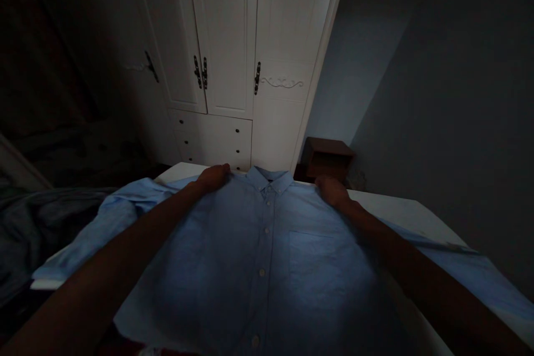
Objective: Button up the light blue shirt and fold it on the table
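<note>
A light blue button-up shirt [267,256] lies face up on a white table [400,208], collar away from me, buttons done up, a chest pocket on the right side. Its sleeves spread out to the left and right. My left hand [213,176] rests on the shirt's left shoulder beside the collar, fingers curled onto the cloth. My right hand [332,189] sits on the right shoulder, fingers closed on the fabric. Both forearms reach across the shirt.
A white wardrobe [233,50] with dark handles and small drawers stands behind the table. A dark wooden bedside cabinet [327,156] is to its right, by a grey wall. Dark bedding [37,222] lies at the left. The room is dim.
</note>
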{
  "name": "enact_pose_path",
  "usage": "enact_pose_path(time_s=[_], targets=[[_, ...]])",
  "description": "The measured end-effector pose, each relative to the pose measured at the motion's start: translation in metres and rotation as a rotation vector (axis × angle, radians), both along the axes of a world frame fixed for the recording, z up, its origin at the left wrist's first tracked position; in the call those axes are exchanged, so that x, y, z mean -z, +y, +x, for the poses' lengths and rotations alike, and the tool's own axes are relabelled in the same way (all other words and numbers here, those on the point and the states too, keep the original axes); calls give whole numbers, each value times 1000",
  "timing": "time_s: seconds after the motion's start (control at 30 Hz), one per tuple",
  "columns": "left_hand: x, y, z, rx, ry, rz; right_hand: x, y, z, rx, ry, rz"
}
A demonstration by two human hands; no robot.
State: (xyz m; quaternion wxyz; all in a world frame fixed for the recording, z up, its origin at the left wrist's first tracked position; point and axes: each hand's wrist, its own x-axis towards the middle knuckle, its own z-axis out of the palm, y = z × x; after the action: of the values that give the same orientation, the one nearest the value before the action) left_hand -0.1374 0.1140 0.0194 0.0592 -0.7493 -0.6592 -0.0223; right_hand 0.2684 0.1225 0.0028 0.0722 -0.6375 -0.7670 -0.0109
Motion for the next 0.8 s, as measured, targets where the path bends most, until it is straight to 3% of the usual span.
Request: enact_pose_path(time_s=[0.2, 0.4, 0.6, 0.7, 0.8], targets=[[-3, 1, 0, -12, -6, -9, 4, -4, -20, -247, 10, 69], [-17, 6, -6, -56, 32, -8, -1, 3, -20, -193, 92, 21], [-9, 14, -33, -177, -14, -88, 3, 3, -2, -100, 177, -15], [-6, 18, -52, -125, -155, -135, 5, 3, 4, -96, 226, 4], [-10, 17, -74, -31, -280, -225, 5, 3, 10, -219, 271, -7]])
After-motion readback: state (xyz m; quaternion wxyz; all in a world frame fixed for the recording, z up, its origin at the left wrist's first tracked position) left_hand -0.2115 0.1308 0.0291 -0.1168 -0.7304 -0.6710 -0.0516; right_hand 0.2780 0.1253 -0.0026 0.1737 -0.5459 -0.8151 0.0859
